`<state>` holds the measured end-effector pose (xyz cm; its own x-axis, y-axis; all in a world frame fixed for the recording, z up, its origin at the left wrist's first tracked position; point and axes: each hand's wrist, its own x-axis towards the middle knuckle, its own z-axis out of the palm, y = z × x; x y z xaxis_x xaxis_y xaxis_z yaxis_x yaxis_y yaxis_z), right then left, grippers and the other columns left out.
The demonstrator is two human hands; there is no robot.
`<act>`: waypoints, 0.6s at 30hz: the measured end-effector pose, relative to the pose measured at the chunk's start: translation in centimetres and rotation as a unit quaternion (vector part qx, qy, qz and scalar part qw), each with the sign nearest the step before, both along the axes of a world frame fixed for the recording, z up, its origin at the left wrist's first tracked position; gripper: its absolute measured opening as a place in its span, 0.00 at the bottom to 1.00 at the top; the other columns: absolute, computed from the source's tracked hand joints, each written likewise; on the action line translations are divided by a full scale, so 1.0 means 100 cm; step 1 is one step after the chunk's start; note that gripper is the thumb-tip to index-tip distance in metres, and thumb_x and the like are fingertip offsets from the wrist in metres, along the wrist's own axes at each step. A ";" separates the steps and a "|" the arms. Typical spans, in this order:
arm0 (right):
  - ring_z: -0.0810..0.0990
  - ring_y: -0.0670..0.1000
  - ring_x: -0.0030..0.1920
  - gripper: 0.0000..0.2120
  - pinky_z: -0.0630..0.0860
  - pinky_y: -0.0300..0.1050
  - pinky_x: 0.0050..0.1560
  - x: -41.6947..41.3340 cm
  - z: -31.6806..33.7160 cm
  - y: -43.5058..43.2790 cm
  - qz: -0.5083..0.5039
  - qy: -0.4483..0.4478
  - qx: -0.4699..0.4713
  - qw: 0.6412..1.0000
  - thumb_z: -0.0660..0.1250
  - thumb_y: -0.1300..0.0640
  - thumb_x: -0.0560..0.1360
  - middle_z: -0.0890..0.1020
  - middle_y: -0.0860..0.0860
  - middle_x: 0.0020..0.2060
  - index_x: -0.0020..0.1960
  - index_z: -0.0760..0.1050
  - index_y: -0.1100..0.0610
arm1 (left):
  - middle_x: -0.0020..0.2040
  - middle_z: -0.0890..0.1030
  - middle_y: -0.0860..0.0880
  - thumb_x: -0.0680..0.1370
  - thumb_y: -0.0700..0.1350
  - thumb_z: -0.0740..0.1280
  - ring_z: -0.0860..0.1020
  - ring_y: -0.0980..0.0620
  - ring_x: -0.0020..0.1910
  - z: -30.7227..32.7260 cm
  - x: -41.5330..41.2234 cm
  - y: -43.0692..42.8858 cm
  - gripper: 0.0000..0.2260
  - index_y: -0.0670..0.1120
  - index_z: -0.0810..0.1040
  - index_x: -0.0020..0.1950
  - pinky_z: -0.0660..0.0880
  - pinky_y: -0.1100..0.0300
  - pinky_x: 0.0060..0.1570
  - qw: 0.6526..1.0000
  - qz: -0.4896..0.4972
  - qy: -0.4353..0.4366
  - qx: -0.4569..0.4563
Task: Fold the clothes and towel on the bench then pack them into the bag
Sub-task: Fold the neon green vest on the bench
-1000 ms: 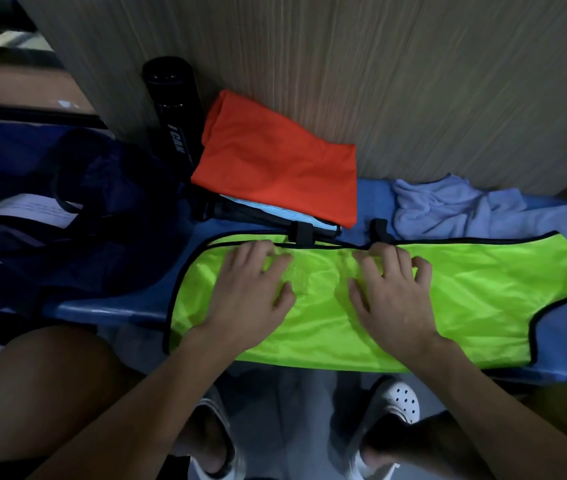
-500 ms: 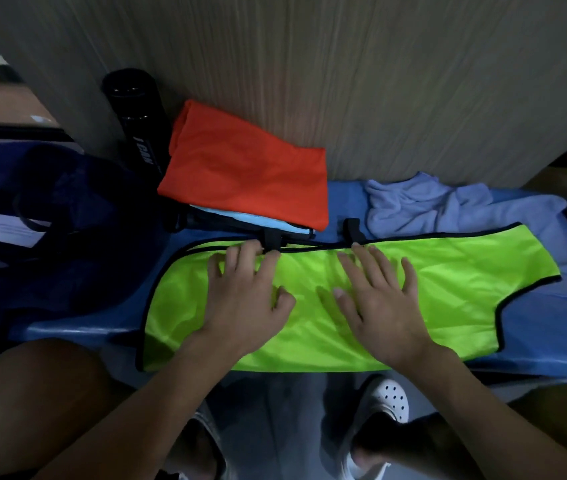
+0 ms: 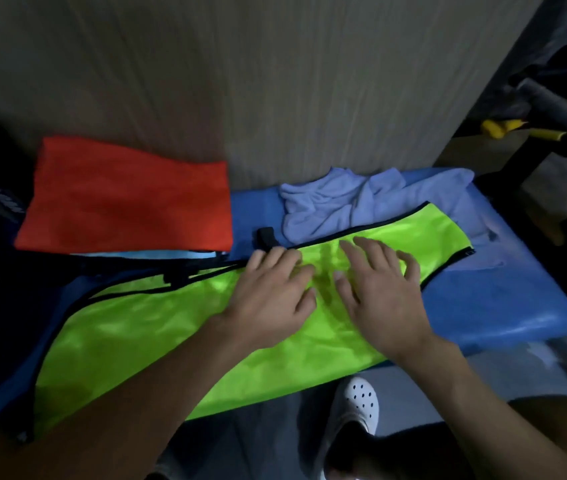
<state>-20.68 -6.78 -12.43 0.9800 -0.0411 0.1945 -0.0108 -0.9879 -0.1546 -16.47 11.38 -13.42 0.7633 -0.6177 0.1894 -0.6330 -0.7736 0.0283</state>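
Both hands, left (image 3: 276, 299) and right (image 3: 380, 296), lie flat with straight fingers on the green vest (image 3: 143, 327), gripping nothing; the towel (image 3: 344, 202) lies crumpled behind on the bench (image 3: 503, 292).

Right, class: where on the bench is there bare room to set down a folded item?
Bare bench shows right of the green vest, plus a narrow strip between the orange garment and lilac towel. The left end is crowded.
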 end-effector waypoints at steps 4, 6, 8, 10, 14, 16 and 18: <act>0.72 0.61 0.62 0.21 0.66 0.61 0.60 0.019 0.010 -0.047 -0.141 -0.084 0.089 0.982 0.58 0.46 0.78 0.76 0.56 0.62 0.67 0.71 0.55 | 0.52 0.79 0.49 0.76 0.52 0.58 0.75 0.45 0.54 0.024 0.034 -0.051 0.16 0.47 0.81 0.56 0.70 0.48 0.52 0.997 -0.060 -0.033 -0.046; 0.69 0.62 0.65 0.22 0.65 0.62 0.60 0.025 0.011 -0.073 -0.231 -0.083 0.140 0.959 0.63 0.49 0.77 0.74 0.59 0.63 0.68 0.70 0.57 | 0.54 0.79 0.49 0.76 0.51 0.59 0.76 0.45 0.56 0.034 0.057 -0.087 0.17 0.48 0.80 0.59 0.70 0.47 0.55 0.993 -0.108 -0.011 -0.051; 0.67 0.62 0.67 0.24 0.64 0.62 0.62 0.026 0.011 -0.092 -0.282 -0.068 0.180 0.940 0.66 0.50 0.76 0.73 0.59 0.64 0.70 0.68 0.57 | 0.60 0.78 0.49 0.77 0.50 0.63 0.74 0.45 0.61 0.043 0.078 -0.124 0.18 0.49 0.77 0.65 0.69 0.46 0.59 0.987 -0.155 0.021 -0.031; 0.66 0.60 0.69 0.26 0.62 0.61 0.64 0.027 0.009 -0.106 -0.306 -0.045 0.221 0.925 0.66 0.49 0.76 0.72 0.57 0.66 0.71 0.66 0.55 | 0.69 0.73 0.49 0.78 0.49 0.65 0.69 0.46 0.69 0.049 0.096 -0.160 0.22 0.49 0.71 0.72 0.66 0.49 0.64 0.980 -0.193 0.052 0.009; 0.67 0.60 0.68 0.27 0.62 0.59 0.64 0.028 0.001 -0.125 -0.317 -0.023 0.267 0.910 0.67 0.48 0.76 0.74 0.55 0.67 0.71 0.65 0.54 | 0.77 0.64 0.53 0.78 0.46 0.67 0.60 0.52 0.77 0.046 0.122 -0.210 0.29 0.50 0.63 0.78 0.62 0.55 0.64 0.960 -0.256 0.059 0.099; 0.68 0.61 0.67 0.25 0.63 0.57 0.63 0.030 -0.001 -0.131 -0.322 -0.012 0.257 0.911 0.68 0.48 0.75 0.75 0.56 0.65 0.69 0.68 0.54 | 0.76 0.66 0.55 0.77 0.45 0.66 0.61 0.53 0.76 0.044 0.130 -0.223 0.28 0.51 0.64 0.77 0.62 0.54 0.62 0.953 -0.272 0.054 0.124; 0.70 0.61 0.64 0.18 0.64 0.54 0.58 0.032 -0.003 -0.135 -0.315 -0.016 0.249 0.916 0.68 0.51 0.75 0.79 0.55 0.60 0.64 0.73 0.53 | 0.73 0.70 0.56 0.77 0.45 0.66 0.63 0.52 0.73 0.045 0.135 -0.230 0.27 0.53 0.66 0.76 0.62 0.52 0.63 0.949 -0.280 0.047 0.137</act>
<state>-17.47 -20.28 -12.70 0.7261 -0.6871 0.0264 -0.5411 -0.5947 -0.5946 -3.01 -11.59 -8.91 0.3073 -0.9475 -0.0884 -0.9514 -0.3040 -0.0493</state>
